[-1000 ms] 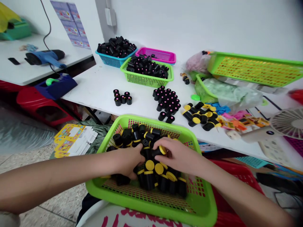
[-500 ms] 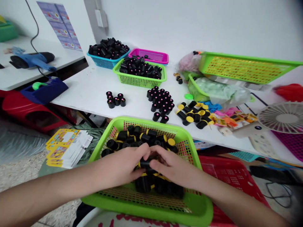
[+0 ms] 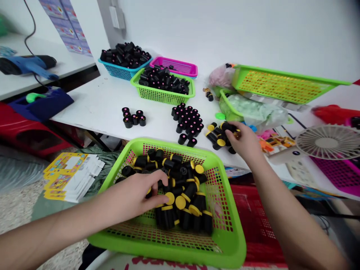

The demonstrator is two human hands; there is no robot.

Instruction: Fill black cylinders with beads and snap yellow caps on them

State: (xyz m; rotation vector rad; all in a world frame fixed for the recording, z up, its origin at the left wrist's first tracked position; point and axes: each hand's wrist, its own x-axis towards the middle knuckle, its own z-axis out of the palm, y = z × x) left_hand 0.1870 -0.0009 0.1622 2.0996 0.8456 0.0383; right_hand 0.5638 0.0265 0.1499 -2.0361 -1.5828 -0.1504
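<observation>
Since prev. frame, R hand [image 3: 244, 141] has gone from green basket [image 3: 168, 252] to worktop [image 3: 95, 97]. Worktop: pink-dotted blk pcs [image 3: 187, 120] mid, yellow-capped pile [image 3: 218, 132] to their R. Basket sits before worktop's front edge, holding yellow-capped canisters [image 3: 168, 218]. L hand [image 3: 146, 189] curled over these; I can't tell if gripping. R thumb + fingertips grasp one blk canister [image 3: 228, 126] at pile.
</observation>
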